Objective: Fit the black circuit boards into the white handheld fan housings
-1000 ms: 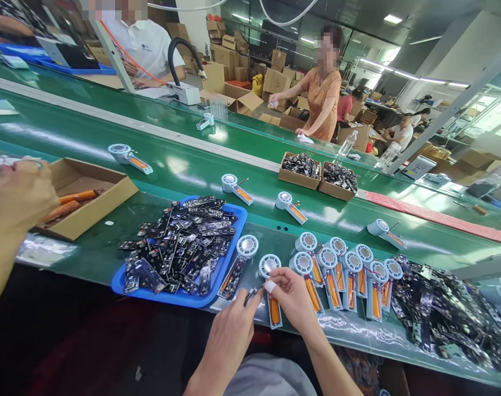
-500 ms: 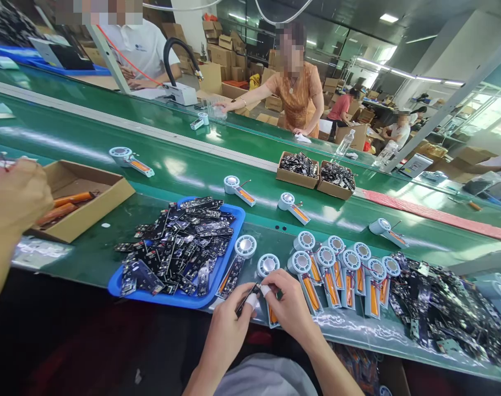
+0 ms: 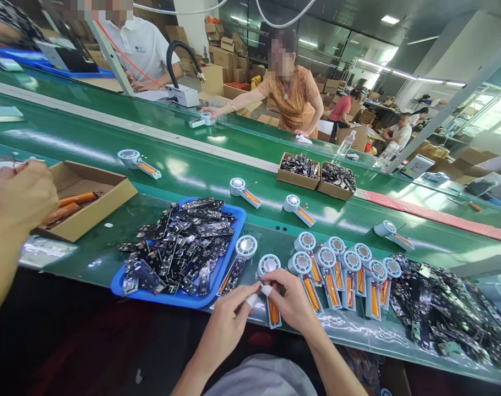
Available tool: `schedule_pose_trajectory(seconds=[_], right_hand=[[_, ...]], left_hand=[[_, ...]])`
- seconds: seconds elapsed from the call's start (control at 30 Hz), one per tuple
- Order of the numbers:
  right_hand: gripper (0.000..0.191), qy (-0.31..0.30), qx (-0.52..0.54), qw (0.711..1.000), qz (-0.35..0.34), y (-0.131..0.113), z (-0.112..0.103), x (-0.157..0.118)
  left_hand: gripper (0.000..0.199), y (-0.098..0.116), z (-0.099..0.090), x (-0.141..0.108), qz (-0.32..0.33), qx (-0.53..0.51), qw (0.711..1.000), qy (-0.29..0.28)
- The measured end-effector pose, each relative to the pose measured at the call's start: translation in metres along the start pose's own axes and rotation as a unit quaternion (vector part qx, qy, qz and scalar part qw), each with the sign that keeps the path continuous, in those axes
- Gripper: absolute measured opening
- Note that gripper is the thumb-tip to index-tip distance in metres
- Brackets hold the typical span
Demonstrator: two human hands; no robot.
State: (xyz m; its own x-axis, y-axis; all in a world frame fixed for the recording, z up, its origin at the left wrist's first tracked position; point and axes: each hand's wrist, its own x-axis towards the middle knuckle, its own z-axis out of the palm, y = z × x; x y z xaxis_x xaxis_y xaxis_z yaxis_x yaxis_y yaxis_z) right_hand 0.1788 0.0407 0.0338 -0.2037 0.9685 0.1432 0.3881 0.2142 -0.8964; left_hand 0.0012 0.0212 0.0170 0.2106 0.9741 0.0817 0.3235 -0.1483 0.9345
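My left hand (image 3: 229, 316) is closed, its covered thumb pressed against the fingers. The black circuit board it held half a second earlier is now almost wholly hidden, with only a small bit showing at the fingertips. My right hand (image 3: 289, 300) pinches at that same spot, fingertips meeting the left ones; what it grips is too small to make out. White covers sit on fingers of both hands. Just beyond and beneath them lies a light-blue handheld fan (image 3: 274, 313) with an orange cell in its open handle. Another fan (image 3: 246, 247), a circuit board along its handle, lies to the left.
A blue tray (image 3: 239, 231) heaped with circuit boards stands left. Several open fans (image 3: 327, 257) and a board pile (image 3: 436, 308) lie right. A co-worker's hand (image 3: 23, 192) is beside a cardboard box (image 3: 97, 212). Spaced fans ride the green belt (image 3: 192, 165); co-workers stand beyond.
My hands have turned so the circuit board's dark face no longer shows. Fans on the belt have shifted slightly right. The co-worker across has a hand on a fan there.
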Motion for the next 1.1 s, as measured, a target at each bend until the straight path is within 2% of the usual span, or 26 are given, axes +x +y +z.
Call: schedule_pose_trajectory(seconds=[0.17,0.27,0.33,0.4,0.57,0.67,0.77,0.9,0.97,1.1], right_hand=[[0.012,-0.019,0.026,0.999,0.019,0.001,-0.005,0.005],[0.020,-0.054,0.102,0.992,0.053,0.003,-0.014,0.009],[0.029,-0.035,0.129,0.988,0.078,0.004,-0.021,0.010],[0.033,-0.003,0.111,0.988,0.107,0.003,-0.023,0.007],[0.031,-0.041,0.097,0.984,0.141,-0.007,-0.007,-0.014],[0.029,-0.023,0.089,0.985,0.143,-0.010,-0.002,-0.021],[0.022,-0.033,0.140,0.978,0.152,-0.007,-0.008,-0.019],[0.013,-0.057,0.215,0.964,0.143,-0.008,-0.012,-0.015],[0.011,-0.077,0.235,0.960,0.130,-0.012,-0.010,-0.016],[0.016,-0.107,0.275,0.949,0.113,-0.013,-0.007,-0.019]], left_hand=[[0.035,0.001,-0.003,0.004,-0.010,-0.049,0.998,-0.026],[0.036,0.000,-0.002,0.004,-0.061,-0.067,0.996,-0.016],[0.039,0.000,-0.001,0.006,-0.101,-0.072,0.992,-0.002],[0.043,0.001,0.001,0.007,-0.128,-0.082,0.988,0.011],[0.048,0.006,0.006,-0.006,-0.149,-0.097,0.983,0.041],[0.053,0.005,0.009,-0.015,-0.170,-0.116,0.977,0.051],[0.061,-0.001,0.012,-0.012,-0.195,-0.172,0.965,0.033],[0.069,-0.006,0.021,0.001,-0.241,-0.168,0.956,-0.010],[0.068,-0.003,0.028,0.005,-0.257,-0.199,0.945,-0.030],[0.070,0.009,0.038,0.007,-0.274,-0.367,0.885,-0.083]])
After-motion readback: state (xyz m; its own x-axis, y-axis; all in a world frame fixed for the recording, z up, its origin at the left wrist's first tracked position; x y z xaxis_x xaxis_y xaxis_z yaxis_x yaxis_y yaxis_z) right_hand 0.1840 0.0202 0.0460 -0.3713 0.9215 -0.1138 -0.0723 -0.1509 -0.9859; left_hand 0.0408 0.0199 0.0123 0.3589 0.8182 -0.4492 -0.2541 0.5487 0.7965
